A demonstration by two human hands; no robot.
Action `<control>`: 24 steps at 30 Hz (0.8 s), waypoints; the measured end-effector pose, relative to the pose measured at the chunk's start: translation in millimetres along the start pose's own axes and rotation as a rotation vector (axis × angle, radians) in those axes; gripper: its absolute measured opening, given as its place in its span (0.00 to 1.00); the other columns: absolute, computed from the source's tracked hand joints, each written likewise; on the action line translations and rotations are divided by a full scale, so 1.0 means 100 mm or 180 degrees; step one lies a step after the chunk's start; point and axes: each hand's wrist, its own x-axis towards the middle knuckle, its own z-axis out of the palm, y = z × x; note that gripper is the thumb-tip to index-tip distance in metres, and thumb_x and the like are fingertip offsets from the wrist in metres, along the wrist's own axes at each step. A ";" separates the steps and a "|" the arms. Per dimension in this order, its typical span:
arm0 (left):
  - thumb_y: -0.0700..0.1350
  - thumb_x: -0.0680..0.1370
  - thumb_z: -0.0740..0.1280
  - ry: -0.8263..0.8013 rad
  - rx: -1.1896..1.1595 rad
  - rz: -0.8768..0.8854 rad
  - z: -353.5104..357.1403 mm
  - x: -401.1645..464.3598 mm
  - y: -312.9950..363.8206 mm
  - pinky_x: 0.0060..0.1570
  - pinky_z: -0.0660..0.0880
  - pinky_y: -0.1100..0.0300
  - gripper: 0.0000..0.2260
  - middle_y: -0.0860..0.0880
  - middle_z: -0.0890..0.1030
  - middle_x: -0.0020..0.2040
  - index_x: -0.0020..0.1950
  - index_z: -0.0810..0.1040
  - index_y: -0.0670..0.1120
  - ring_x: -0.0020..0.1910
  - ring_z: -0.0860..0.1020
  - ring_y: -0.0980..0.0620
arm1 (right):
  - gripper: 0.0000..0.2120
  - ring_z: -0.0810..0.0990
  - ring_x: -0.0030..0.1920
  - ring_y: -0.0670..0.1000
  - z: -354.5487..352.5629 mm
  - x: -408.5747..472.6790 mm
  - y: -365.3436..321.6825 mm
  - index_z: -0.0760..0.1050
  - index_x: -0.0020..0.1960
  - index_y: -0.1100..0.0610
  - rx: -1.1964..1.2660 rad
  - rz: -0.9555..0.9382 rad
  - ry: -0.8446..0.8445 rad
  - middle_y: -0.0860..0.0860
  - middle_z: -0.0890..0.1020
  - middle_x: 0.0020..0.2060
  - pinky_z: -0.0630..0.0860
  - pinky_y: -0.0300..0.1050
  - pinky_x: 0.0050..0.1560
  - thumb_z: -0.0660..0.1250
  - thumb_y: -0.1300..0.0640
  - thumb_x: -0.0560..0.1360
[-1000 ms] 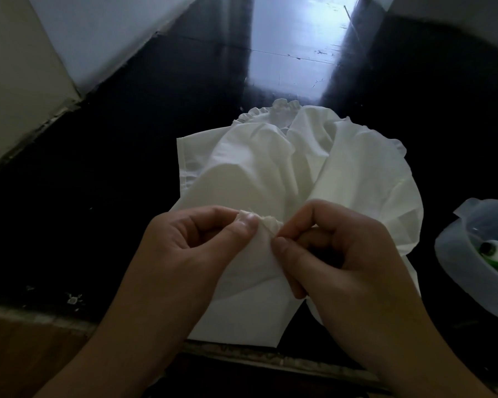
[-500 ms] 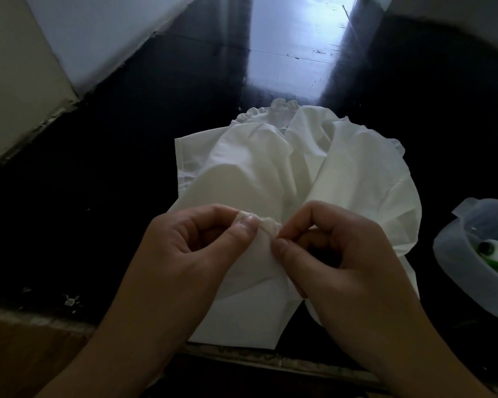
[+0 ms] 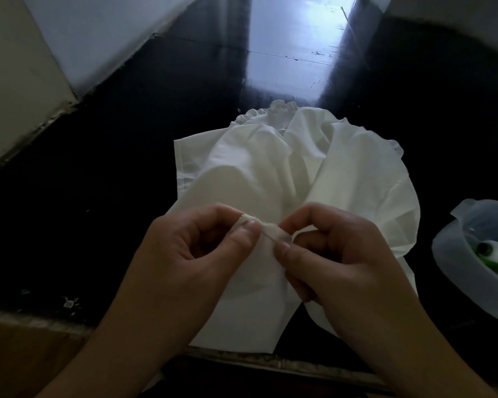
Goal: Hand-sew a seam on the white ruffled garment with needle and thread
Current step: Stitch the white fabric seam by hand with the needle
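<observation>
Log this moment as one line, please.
left hand: pinches garment edge | right hand: pinches same fold | needle: not visible | tub: right, untouched

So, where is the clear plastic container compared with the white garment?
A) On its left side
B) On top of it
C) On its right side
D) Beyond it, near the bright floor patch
C: the clear plastic container sits at the right edge of the view, apart from the white garment on the dark surface.

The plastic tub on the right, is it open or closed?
Open. The plastic tub has no lid on top, and a white and green thing shows inside.
</observation>
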 end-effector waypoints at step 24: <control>0.47 0.75 0.74 0.0129 0.0462 0.0273 0.02 -0.03 0.02 0.36 0.78 0.71 0.03 0.57 0.86 0.37 0.41 0.86 0.52 0.39 0.85 0.60 | 0.08 0.74 0.24 0.54 0.09 -0.04 -0.04 0.77 0.39 0.55 -0.0651 -0.0141 0.0404 0.53 0.78 0.23 0.70 0.48 0.27 0.72 0.61 0.75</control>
